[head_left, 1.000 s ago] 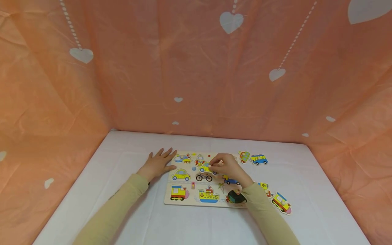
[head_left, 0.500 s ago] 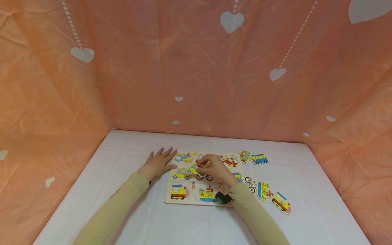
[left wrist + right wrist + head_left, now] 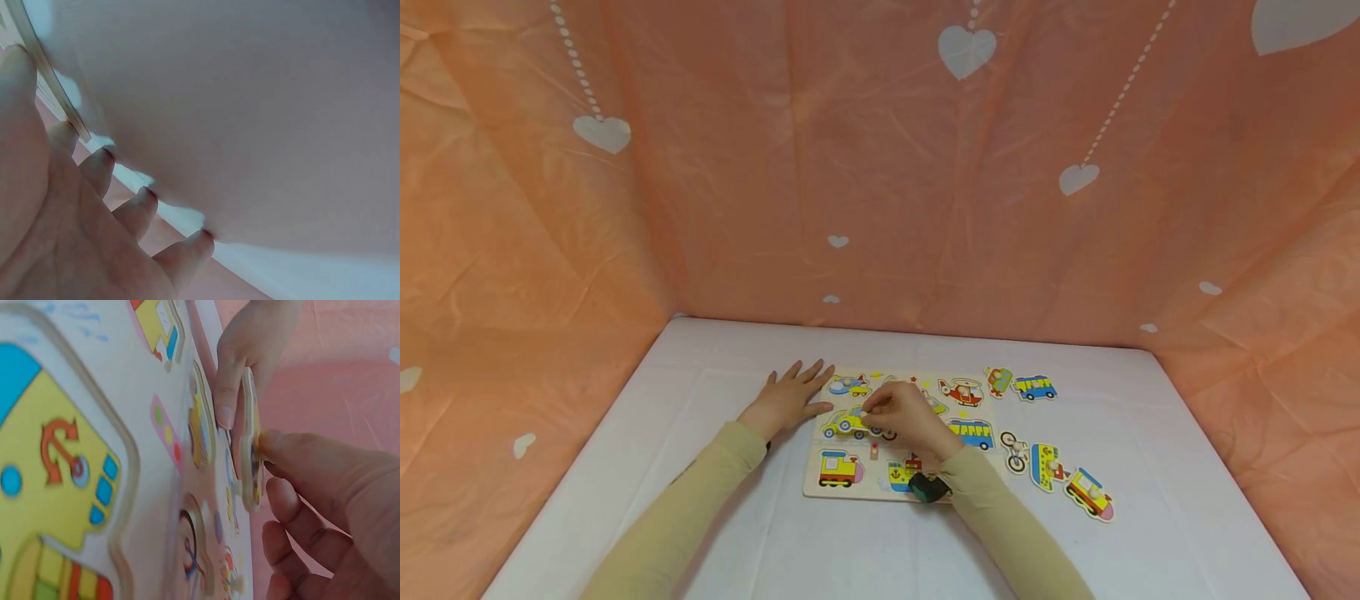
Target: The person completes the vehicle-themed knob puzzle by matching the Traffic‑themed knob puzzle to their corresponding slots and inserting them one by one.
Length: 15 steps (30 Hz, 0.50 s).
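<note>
My right hand [image 3: 904, 414] pinches a yellow car puzzle piece [image 3: 852, 419] by its knob, over the left part of the wooden puzzle board [image 3: 810, 475]. The piece overlaps the printed yellow car recess in the head view. Seen from the right wrist, the car piece [image 3: 251, 475] is edge-on, raised off the board, with thumb and fingertip at its knob. My left hand [image 3: 784, 404] lies with spread fingers at the board's upper left edge. In the left wrist view, that hand's thumb [image 3: 17, 69] rests at the board's edge, its other fingertips on the table.
Right of the board lie loose pieces: a bus [image 3: 1036, 387], a green and red vehicle [image 3: 998, 382], a bicycle [image 3: 1015, 454], a ship [image 3: 1045, 467] and a train [image 3: 1090, 496]. A red helicopter [image 3: 964, 392] shows at the board's upper right. Pink curtains surround the white table [image 3: 722, 517].
My right hand has carried the car piece leftward across the board, from near the rocket to the printed car. The left hand has stayed in place.
</note>
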### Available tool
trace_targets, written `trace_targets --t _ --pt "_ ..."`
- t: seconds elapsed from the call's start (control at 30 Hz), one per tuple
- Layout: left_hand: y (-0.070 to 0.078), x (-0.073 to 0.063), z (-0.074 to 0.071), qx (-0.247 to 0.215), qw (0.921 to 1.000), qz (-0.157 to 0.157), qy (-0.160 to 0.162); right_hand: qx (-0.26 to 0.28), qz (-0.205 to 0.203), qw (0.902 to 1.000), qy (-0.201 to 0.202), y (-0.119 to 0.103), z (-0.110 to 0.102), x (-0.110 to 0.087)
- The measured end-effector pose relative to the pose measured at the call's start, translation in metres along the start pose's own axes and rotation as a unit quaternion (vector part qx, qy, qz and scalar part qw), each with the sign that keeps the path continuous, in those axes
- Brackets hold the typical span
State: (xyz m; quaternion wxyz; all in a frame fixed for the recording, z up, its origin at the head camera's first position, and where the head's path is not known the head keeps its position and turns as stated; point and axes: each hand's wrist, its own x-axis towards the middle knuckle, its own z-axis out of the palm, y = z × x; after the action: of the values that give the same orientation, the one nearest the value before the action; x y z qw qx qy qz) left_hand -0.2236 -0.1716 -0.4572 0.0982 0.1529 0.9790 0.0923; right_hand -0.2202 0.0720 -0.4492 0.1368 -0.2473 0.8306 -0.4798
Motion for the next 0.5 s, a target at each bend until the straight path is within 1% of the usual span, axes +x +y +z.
trace_targets --t 0.07,0.13,0.27,0.4,0.5 --pt "0.0 0.0 0.0 0.0 1.0 -0.002 -0.002 0.018 0.016 0.9997 0.0 0.0 0.003 0.001" --pt "0.0 0.001 0.0 0.002 1.0 -0.003 -0.003 0.022 0.02 0.9996 -0.001 0.0 0.007 0.003" --pt "0.0 0.002 0.001 0.001 1.0 -0.005 -0.003 -0.013 -0.005 0.9999 -0.004 0.002 0.012 0.007" --pt "-0.001 0.002 0.001 -0.001 1.0 -0.001 0.002 -0.052 -0.035 0.998 0.001 0.004 0.016 0.01" --pt "-0.002 0.003 0.002 0.0 1.0 0.0 0.003 -0.07 -0.038 0.9968 0.004 0.005 0.018 0.012"
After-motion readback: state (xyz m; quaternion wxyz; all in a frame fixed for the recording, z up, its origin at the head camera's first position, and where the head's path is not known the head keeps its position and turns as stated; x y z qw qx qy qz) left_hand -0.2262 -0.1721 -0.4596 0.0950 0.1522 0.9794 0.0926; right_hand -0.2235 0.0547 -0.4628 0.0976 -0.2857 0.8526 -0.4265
